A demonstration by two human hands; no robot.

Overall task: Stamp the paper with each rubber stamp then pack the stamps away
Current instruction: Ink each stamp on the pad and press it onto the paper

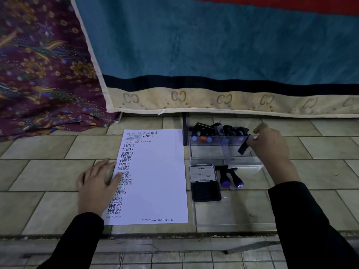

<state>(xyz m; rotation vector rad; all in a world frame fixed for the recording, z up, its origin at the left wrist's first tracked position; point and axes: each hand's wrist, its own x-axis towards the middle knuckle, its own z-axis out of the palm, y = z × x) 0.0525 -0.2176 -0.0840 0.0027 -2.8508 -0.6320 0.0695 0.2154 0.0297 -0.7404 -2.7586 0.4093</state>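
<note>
Packing away, I'd say: my right hand [272,146] pinches a black stamp [243,146] over the clear box [207,153] — next, lower it in beside the others. Two purple-ended stamps [230,178] wait by the open ink pad [205,189]. My left hand [95,189] lies flat on the paper [159,177] — its left edge crowded with prints.

Dim, cool, even light — shadows faint and soft. The paper [159,171] is the brightest patch, bluish. Wide-angle bend at the edges; floor tiles [48,183] curve. My sleeves [310,220] read soft and dark — lower corners murky.
</note>
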